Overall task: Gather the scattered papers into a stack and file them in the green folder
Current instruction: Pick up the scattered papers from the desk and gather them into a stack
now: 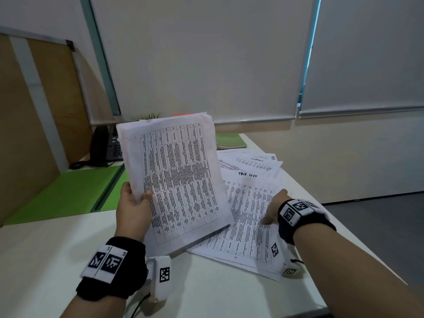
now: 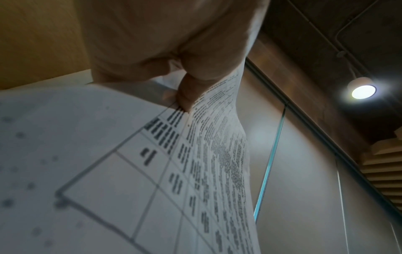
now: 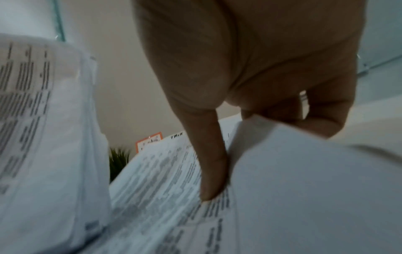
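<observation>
My left hand [image 1: 140,197] holds a thick stack of printed papers [image 1: 179,180] upright above the white table [image 1: 68,253], thumb on the front sheet. In the left wrist view the thumb [image 2: 187,92] pinches the stack [image 2: 108,171] at its lower edge. My right hand [image 1: 273,210] is on loose printed sheets [image 1: 243,221] lying on the table. Seen from the right wrist, its thumb [image 3: 213,177] presses on the printed face while curled fingers [image 3: 322,120] hook a sheet's edge [image 3: 304,189]. A green folder [image 1: 68,193] lies at the left.
More loose sheets, one headed in handwriting, lie fanned behind the right hand [image 1: 252,164]. A second green cover [image 1: 229,141] lies at the back, a desk phone [image 1: 103,148] and a small plant [image 1: 146,116] at the back left. The table's right edge runs beside my right forearm.
</observation>
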Tool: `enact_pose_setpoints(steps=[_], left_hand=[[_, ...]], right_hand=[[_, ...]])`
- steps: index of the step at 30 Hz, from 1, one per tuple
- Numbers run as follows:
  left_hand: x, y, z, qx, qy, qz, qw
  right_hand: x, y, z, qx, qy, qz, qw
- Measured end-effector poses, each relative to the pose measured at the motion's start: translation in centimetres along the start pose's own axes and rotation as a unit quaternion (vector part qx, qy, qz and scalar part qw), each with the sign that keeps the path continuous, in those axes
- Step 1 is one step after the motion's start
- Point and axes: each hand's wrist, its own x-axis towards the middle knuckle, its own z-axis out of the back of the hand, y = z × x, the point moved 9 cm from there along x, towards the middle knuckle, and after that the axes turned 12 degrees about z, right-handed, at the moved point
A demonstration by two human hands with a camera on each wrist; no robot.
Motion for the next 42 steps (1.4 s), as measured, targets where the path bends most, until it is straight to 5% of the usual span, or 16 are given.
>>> enact_pose_setpoints(steps=[3,7,13,19,21,30,36,40,42], left_hand=[[0.0,-0.1,0.2,0.007,-0.003,0.002,1.0],[0.5,-0.3,0.7,0.01,-0.011,-0.001,1.0],[1.1,0.0,2.1,0.008,-0.043,0.004,0.999],[1.2,0.0,2.8,0.005,-0.054,0.021,0.998],[1.3,-0.2,2.7,0.002,-0.05,0.014,0.999],[-0.6,-1.4,-0.5,-0.04,0.066,0.034,0.996],[-2.4,-1.9,-2.6,-0.065,0.13,0.032,0.989],[-3.3,-1.5,-4.0,-0.113,0.193,0.053,0.973],[-3.2,-2.2,-4.0,-0.099,0.17,0.011,0.98]], right_hand=[[-1.8,0.8,1.1,0.129,-0.018,0.033,0.991],[-3.6,1.2,5.2,0.315,-0.142,0.135,0.929],[-6.6,1.9,11.8,0.45,-0.313,0.292,0.783],[-11.0,4.0,14.8,0.61,-0.296,0.418,0.604],[-10.9,4.6,14.6,0.644,-0.27,0.422,0.578],[-8.3,8.8,8.7,0.575,-0.199,0.376,0.699],[-7.4,9.9,6.2,0.58,-0.137,0.353,0.721],[-8.3,9.5,6.2,0.565,-0.183,0.35,0.724],[-9.4,9.6,6.9,0.571,-0.222,0.367,0.7]])
